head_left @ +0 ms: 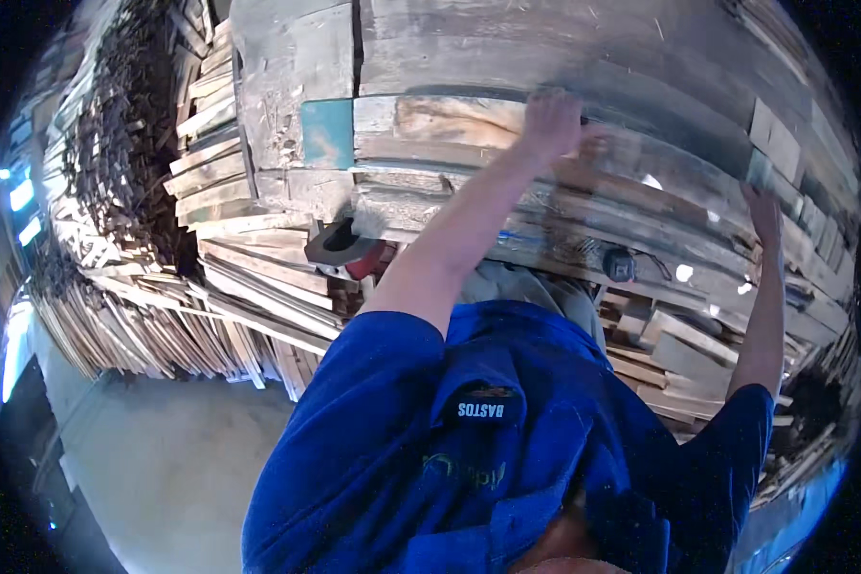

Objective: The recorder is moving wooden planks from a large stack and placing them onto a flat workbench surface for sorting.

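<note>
A long weathered wooden plank (pixel 459 122) with a pale, brown-stained face lies across the worktop in front of me. My left hand (pixel 552 122) is closed over it, fingers bent at its far edge and thumb out to the right; the hand is a little blurred. Out to the right, my right hand (pixel 763 212) reaches to the boards near a pale wood piece (pixel 773 136). Its fingers are too small and dim to make out. Between my arms and close to my body sits a dark round-edged tape measure (pixel 619 265).
A dark grey and red tool (pixel 349 253) lies at the worktop's near left edge. A teal-painted patch (pixel 326 134) is beyond it. Large stacks of wood strips (pixel 143 335) rise on the left, above a pale floor (pixel 182 459). More offcuts (pixel 684 359) are piled at the near right.
</note>
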Motion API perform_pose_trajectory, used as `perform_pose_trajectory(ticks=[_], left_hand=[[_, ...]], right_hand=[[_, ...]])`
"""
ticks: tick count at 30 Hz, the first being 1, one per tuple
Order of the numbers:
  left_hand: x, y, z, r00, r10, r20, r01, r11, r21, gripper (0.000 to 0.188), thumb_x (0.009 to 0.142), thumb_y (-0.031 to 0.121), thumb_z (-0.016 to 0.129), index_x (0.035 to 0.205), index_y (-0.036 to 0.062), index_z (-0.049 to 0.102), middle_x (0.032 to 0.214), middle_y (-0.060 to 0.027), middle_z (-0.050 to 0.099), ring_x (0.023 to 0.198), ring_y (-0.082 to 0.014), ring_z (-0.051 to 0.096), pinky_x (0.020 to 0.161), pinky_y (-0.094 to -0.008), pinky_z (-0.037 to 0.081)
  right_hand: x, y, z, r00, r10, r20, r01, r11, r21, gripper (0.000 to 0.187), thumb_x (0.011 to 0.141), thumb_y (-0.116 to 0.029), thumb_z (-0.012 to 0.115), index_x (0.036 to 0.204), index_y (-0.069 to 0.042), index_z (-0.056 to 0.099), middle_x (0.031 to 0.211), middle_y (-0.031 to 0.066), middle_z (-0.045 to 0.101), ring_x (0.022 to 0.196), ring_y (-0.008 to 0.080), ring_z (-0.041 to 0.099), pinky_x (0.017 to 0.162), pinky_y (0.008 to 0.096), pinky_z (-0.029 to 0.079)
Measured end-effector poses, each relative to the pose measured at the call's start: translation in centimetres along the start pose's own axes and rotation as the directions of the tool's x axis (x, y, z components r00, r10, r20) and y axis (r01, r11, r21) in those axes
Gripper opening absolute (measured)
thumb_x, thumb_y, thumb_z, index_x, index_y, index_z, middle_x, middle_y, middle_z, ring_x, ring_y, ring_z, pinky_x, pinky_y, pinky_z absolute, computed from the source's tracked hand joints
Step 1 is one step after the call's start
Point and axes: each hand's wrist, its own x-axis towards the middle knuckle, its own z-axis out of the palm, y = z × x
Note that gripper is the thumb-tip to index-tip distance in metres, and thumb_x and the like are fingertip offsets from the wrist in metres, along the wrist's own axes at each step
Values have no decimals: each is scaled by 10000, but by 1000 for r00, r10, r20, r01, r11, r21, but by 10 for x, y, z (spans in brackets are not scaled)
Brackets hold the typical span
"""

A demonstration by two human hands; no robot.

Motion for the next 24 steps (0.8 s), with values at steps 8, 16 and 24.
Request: perform_pose_trajectory(ticks=[8,16,24], left_hand=[[-18,-60,-37,958,-64,279,82,995,-52,761,781,780,608,970,52,722,946,-185,727,957,-374,689,800,-512,525],[-19,-13,-51,963,135,232,-154,986,64,704,791,705,668,1082,63,664,1077,-177,697,1054,-369,649,886,-472,500],[-39,-8,-36,953,94,288,-134,983,124,681,792,727,649,958,68,687,925,-165,713,915,-377,678,784,-479,515]], right_hand=[[-28,-71,-31,1000,19,1,-18,905,426,388,958,-306,624,1265,-70,633,1167,82,674,1008,236,620,909,393,488],[-31,-230,-55,997,-67,31,63,992,110,711,907,-623,559,1426,-138,529,1296,156,604,1251,343,543,1102,492,350],[-65,-227,-7,941,110,-319,-36,973,229,808,850,-671,609,1404,-88,533,1418,165,500,1355,355,406,1130,626,235]])
